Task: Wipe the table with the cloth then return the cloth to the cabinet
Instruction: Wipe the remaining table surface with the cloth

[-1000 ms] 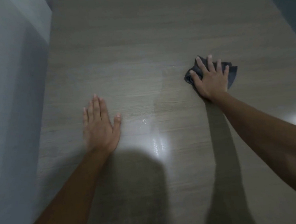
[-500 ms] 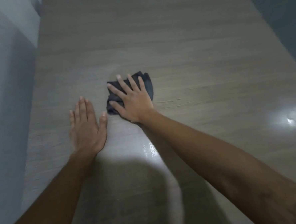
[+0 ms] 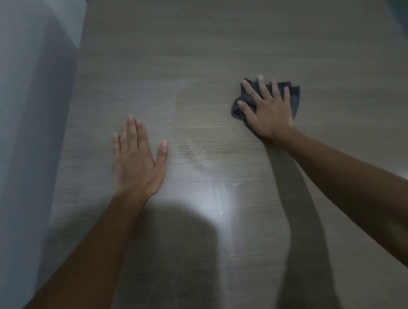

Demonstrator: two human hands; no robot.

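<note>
- A person's right hand presses a crumpled dark grey cloth flat against a grey-brown wood-grain table, fingers spread straight across the fabric, not curled round it.
- The left hand lies palm down on the bare tabletop, fingers straight and close together, thumb angled out; it holds nothing and seems to brace the body.
- The landmark here is the left hand: the cloth sits well to the right of it and a little farther from the person.
- Half a second ago the cloth lay just beside the left hand, nearly touching the thumb; the right hand has swept it back out to the right.
- A second ago the cloth sat far right too, so this reads as one full back-and-forth stroke.
- The left hand has barely shifted throughout.
- A paler smeared band shows on the table right of the left hand, probably a wiping trail, beside a bright glare patch.
- Judgement: wiping is mid-course; the table's far part and right side look untreated.
- No cabinet is in view, so the return step has not begun.
</note>
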